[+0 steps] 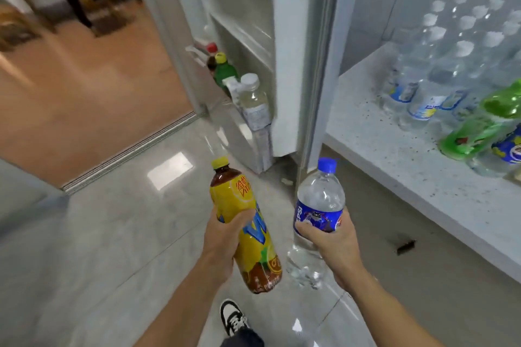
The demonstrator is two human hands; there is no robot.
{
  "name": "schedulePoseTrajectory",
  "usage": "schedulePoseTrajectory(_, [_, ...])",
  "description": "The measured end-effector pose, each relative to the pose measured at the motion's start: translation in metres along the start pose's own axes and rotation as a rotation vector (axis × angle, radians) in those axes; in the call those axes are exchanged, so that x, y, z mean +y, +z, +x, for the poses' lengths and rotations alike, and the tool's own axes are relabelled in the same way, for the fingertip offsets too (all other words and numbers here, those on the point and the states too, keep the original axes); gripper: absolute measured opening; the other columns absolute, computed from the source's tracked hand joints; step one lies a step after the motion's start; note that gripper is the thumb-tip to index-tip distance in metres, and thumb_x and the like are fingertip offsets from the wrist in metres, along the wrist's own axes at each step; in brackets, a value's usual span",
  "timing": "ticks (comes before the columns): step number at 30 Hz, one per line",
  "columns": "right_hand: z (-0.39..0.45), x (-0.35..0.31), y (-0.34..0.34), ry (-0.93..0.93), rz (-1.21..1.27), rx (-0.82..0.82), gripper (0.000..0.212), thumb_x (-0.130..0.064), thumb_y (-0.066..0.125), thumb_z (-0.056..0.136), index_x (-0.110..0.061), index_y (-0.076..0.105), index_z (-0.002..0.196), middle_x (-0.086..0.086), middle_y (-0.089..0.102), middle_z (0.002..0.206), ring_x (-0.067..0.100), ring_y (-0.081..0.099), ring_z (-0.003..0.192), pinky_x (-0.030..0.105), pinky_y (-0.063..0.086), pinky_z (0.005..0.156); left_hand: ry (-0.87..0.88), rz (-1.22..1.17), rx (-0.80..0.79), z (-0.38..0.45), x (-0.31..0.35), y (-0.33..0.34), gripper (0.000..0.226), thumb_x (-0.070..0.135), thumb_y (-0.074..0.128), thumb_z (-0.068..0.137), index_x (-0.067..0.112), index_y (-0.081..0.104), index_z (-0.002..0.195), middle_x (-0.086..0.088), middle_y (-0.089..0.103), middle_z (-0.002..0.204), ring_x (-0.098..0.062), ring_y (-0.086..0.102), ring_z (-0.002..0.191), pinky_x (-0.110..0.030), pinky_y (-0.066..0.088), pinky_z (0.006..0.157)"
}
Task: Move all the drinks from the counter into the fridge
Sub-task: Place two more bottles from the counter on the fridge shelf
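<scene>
While both arms reach forward over a glossy tiled floor [112, 248], the left hand [222, 245] grips a yellow-labelled tea bottle [248, 234] round its middle, fingers curled about the label, its yellow cap tilted up and away. The right hand [329, 245] grasps a clear Pepsi bottle [318, 211] with a blue cap, thumb lying across the blue label. Ahead, the fridge [287, 65] stands with its door open; on the door shelf [253, 132] sit a clear white-capped bottle [253, 101], a green bottle [224, 72] with a yellow cap and, behind it, a red-capped bottle [211, 53]. To the right, a pale speckled counter [394, 166] carries a cluster of clear water bottles [439, 70] with white caps, green bottles [479, 129] lying beside them and a blue-labelled bottle [507, 149] at the frame edge. A black-and-white shoe [232, 317] shows below the hands.
</scene>
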State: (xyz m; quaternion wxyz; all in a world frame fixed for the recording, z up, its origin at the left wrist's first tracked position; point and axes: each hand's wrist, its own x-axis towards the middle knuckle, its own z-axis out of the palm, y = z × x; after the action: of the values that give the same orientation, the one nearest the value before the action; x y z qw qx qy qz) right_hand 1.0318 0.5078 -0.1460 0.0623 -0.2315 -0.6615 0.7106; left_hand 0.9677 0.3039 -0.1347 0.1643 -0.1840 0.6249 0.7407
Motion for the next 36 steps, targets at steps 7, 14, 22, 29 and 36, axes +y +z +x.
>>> schedulePoseTrajectory(7, [0.011,-0.019,0.144,0.006,-0.052,-0.273,0.065,-0.026,0.088,0.052,-0.030,0.058,0.109,-0.005,0.074,0.091,0.009,0.072,0.076,0.018,0.053,0.058,0.026,-0.106,0.193,0.000,0.034,-0.130,0.055,0.020,0.084,0.065,0.019,0.064,0.116,-0.008,0.077,0.101,-0.029,0.075,0.088,-0.041,0.061,0.068])
schedulePoseTrajectory(14, [0.020,-0.031,0.309,-0.008,-0.083,-0.435,0.075,-0.038,0.089,0.049,-0.030,0.057,0.116,-0.008,0.073,0.098,0.009,0.072,0.086,0.020,0.056,0.063,0.085,-0.075,0.289,0.029,0.095,-0.257,0.061,0.033,0.084,0.062,0.025,0.062,0.118,-0.004,0.076,0.102,-0.028,0.074,0.091,-0.046,0.062,0.074])
schedulePoseTrajectory(22, [0.046,-0.056,0.444,-0.061,-0.048,-0.482,0.072,-0.032,0.091,0.054,-0.033,0.056,0.117,-0.007,0.072,0.103,0.011,0.071,0.092,0.027,0.060,0.072,0.188,0.024,0.335,0.072,0.197,-0.351,0.065,0.042,0.084,0.057,0.022,0.063,0.115,-0.004,0.076,0.101,-0.027,0.074,0.091,-0.047,0.062,0.077])
schedulePoseTrajectory(29, [0.124,-0.065,0.501,-0.096,-0.050,-0.413,0.068,-0.033,0.093,0.053,-0.040,0.057,0.109,-0.008,0.072,0.102,0.008,0.072,0.090,0.018,0.056,0.067,0.216,0.031,0.343,0.177,0.246,-0.355,0.053,0.024,0.088,0.069,0.023,0.062,0.115,-0.003,0.074,0.104,-0.025,0.071,0.096,-0.044,0.061,0.080])
schedulePoseTrajectory(36, [0.260,-0.084,0.546,-0.113,-0.032,-0.278,0.071,-0.041,0.091,0.047,-0.040,0.054,0.107,-0.021,0.068,0.095,0.001,0.069,0.086,0.014,0.054,0.063,0.159,0.072,0.280,0.318,0.302,-0.328,0.055,0.019,0.089,0.068,0.023,0.063,0.115,-0.005,0.073,0.106,-0.030,0.070,0.099,-0.054,0.057,0.089])
